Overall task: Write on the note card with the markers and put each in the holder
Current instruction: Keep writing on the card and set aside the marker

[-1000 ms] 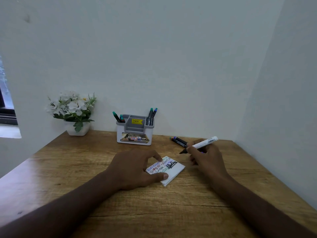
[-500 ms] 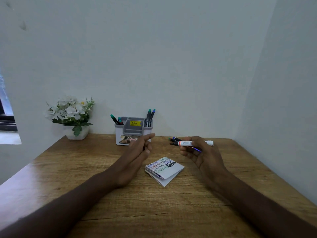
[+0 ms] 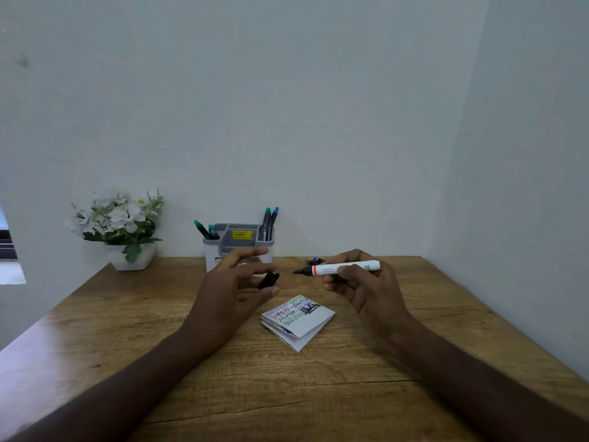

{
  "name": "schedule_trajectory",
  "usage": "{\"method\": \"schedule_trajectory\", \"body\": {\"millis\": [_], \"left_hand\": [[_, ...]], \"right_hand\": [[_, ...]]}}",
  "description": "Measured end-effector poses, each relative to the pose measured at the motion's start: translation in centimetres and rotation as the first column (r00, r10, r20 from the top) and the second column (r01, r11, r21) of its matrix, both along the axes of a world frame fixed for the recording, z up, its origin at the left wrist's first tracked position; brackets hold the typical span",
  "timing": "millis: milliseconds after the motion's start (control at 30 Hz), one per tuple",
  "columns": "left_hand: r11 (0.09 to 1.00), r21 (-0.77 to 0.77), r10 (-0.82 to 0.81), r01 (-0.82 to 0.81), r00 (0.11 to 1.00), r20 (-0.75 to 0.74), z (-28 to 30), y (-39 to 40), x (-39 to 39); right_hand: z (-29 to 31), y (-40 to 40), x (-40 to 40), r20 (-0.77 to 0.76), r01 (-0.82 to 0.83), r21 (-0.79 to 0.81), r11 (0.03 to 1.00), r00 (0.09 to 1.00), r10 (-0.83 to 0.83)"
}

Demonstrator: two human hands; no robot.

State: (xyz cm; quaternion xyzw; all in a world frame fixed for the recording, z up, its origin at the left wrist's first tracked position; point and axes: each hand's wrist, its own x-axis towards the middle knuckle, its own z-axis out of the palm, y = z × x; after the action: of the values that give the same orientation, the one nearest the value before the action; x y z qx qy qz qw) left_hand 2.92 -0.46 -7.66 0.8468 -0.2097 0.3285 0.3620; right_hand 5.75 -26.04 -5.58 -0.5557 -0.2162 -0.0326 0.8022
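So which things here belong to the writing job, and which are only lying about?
Job: white marker in right hand; black cap in left hand; note card; holder; loose markers.
Lying about: flower pot.

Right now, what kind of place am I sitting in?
Probably a small home or office desk nook: a wooden desk set into a plain wall corner, a grey marker holder at the back, and a potted white flower arrangement beside it.

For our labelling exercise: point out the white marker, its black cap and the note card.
white marker [image 3: 345, 268], head view, middle of the barrel.
black cap [image 3: 268, 280], head view, its side, at the left hand's fingers.
note card [image 3: 298, 317], head view, written top face.
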Motion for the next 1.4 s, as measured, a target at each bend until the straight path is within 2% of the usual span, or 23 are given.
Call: {"method": "schedule_trajectory", "body": {"millis": [300, 567, 767, 933, 1100, 1400], "left_hand": [[0.996, 0.072, 0.043, -0.044, 0.999, 0.014, 0.2, -0.1, -0.3], [0.989, 0.144, 0.010, -0.017, 0.999, 0.048, 0.0, -0.7, -0.4], [0.975, 0.219, 0.024, -0.026, 1.000, 0.012, 0.1, -1.0, -0.8], [0.980, 0.177, 0.083, -0.093, 0.994, 0.065, 0.0, -1.5, -1.0], [0.991, 0.112, 0.063, -0.067, 0.997, 0.042, 0.0, -1.2, -1.2], [0.996, 0.065, -0.055, 0.063, 0.991, -0.121, 0.0, -1.0, -1.4]], "right_hand": [[-0.2, 0.5, -0.4, 0.039, -0.011, -0.080, 0.997, 0.999, 0.014], [-0.7, 0.8, -0.6, 0.041, -0.027, -0.156, 0.987, 0.999, 0.033], [-0.9, 0.8, -0.7, 0.054, -0.012, -0.236, 0.972, 0.998, 0.026], [-1.2, 1.5, -0.7, 0.026, -0.002, -0.178, 0.984, 1.000, 0.007], [-1.0, 2.2, -0.6, 0.060, 0.019, -0.231, 0.973, 0.998, -0.005], [-0.2, 1.9, -1.5, 0.165, 0.083, -0.374, 0.924, 0.986, -0.022]]}}
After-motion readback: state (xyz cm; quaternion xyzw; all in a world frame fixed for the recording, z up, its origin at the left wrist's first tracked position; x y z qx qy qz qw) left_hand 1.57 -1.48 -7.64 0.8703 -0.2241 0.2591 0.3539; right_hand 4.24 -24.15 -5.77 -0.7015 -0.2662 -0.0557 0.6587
